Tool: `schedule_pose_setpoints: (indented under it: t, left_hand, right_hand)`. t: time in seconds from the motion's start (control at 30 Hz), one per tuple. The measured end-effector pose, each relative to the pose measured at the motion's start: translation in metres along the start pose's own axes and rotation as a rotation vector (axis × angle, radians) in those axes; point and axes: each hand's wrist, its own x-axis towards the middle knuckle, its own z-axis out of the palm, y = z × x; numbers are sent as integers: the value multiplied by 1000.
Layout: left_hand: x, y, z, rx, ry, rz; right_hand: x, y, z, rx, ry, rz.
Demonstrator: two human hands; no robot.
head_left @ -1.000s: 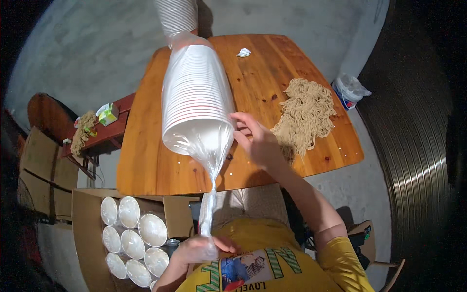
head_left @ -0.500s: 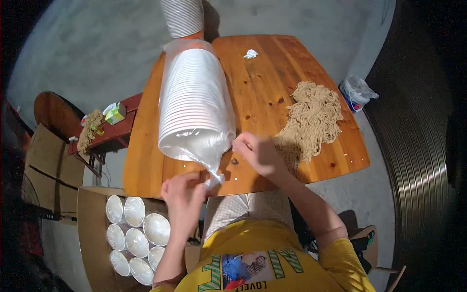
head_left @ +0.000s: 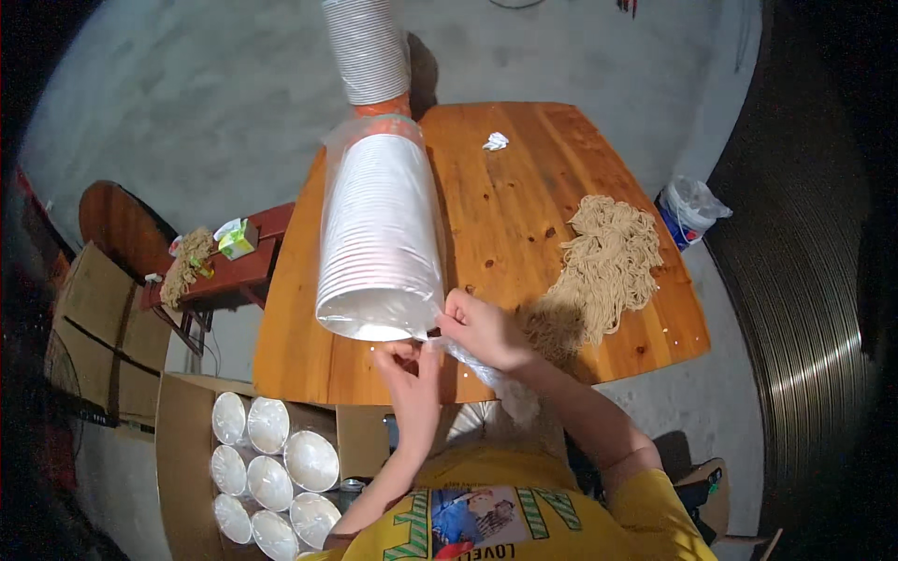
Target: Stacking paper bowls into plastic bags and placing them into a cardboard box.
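Note:
A long stack of white paper bowls (head_left: 382, 224) lies on its side on the wooden table (head_left: 510, 220), wrapped in a clear plastic bag (head_left: 491, 376). The bowl mouths face me. At the stack's near right edge, my right hand (head_left: 488, 334) pinches the gathered bag, whose loose end hangs over the table edge below it. Close by, my left hand (head_left: 412, 385) is closed on the same twisted plastic, just under the rim of the nearest bowl. To the right of my hands lies a heap of tan strings (head_left: 613, 262).
An open cardboard box (head_left: 178, 449) of wrapped bowl stacks stands on the floor at lower left. Another bowl stack (head_left: 369, 51) stands beyond the table. A bucket (head_left: 690, 213) is at right. A red bench (head_left: 238, 266) at left holds a tissue box (head_left: 238, 239); crumpled tissue (head_left: 496, 141) lies on the table.
My left hand has moved right and up to the bag's neck. The bag's gathered end has swung rightward beneath my right hand, which now pinches it. The view has shifted slightly.

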Motion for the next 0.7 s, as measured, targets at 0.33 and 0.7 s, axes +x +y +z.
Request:
schedule_pose_setpoints:
  t: [0.33,0.7]
  left_hand:
    - [-4,-8,-1,-617,-143,-421]
    - [-48,-15,-74,-1240,-791,-882]
  right_hand:
    - [-6,5,15,495,-194,89]
    - [-9,-2,17,663,-150,201]
